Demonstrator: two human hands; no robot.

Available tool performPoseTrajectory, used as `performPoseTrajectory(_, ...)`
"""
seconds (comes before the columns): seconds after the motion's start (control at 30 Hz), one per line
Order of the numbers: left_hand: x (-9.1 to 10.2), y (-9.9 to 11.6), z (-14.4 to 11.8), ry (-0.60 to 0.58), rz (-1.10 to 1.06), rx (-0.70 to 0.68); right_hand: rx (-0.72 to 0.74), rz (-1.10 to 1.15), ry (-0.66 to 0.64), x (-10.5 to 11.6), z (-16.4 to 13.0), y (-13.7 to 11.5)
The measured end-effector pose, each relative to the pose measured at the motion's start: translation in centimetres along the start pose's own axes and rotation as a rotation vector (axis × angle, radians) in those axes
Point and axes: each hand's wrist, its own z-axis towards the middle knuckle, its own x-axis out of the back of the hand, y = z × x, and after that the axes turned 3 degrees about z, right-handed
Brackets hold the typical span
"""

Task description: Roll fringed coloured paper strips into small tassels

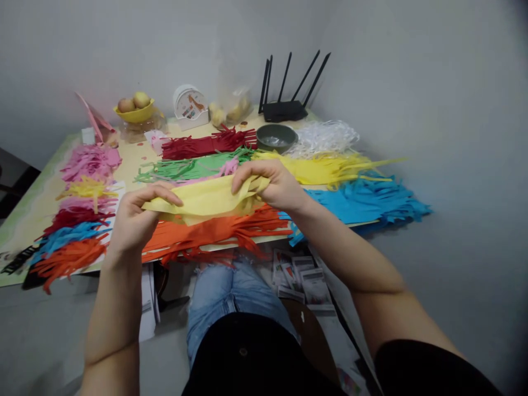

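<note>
A seated person's left hand (134,220) and right hand (274,187) each have their fingers clamped on one end of a folded yellow sheet (208,199), held level above the near edge of the worktop (25,212), seemingly so the paper stays taut and flat between them. Cut strips lie sorted by colour, from pink strips (91,160) at 9 o'clock through orange strips (214,231) under the sheet to blue strips (367,201) at 3 o'clock. A router (285,110) stands at 12 o'clock, and no writing or label can be read anywhere.
</note>
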Motion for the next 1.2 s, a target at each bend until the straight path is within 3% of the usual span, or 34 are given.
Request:
performPoseTrajectory(0.23,1.4,1.3,0.5,-0.23,0.237,-0.167,0.086,-0.146,-0.102,1.4,0.5,-0.8)
performPoseTrajectory(0.4,-0.4,3.1,2.1,-0.313,0.193,-0.008,0.192,-0.345,-0.263,1.5,1.1,-2.0)
performPoseTrajectory(0.53,-1.9,2.9,3.6,-0.556,0.11,0.125,0.197,-0.434,-0.37,1.5,1.2,-2.8)
performPoseTrajectory(0.6,-2.0,2.5,3.9,-0.614,0.115,0.154,0.192,-0.44,-0.388,2.0,1.0,-3.0)
performPoseTrajectory(0.67,-1.9,2.2,3.9,-0.596,0.152,0.139,0.164,-0.427,-0.414,2.9,0.9,-3.2)
performPoseTrajectory(0.77,-1.9,2.2,3.5,-0.471,0.324,0.04,0.043,-0.317,-0.462,4.4,1.2,-3.9)
performPoseTrajectory(0.83,-2.0,2.5,3.1,-0.406,0.469,-0.027,-0.03,-0.175,-0.41,4.6,1.7,-4.3)
performPoseTrajectory(0.9,-2.3,2.9,2.8,-0.388,0.562,-0.071,-0.053,-0.152,-0.336,3.8,2.2,-4.2)
performPoseTrajectory(1.07,-1.8,3.1,2.2,-0.353,0.564,-0.085,-0.098,-0.472,-0.364,0.7,2.4,-1.8)
performPoseTrajectory(1.2,-0.8,2.0,1.6,-0.214,0.385,0.01,-0.167,-0.308,-0.127,0.2,1.2,-0.8)
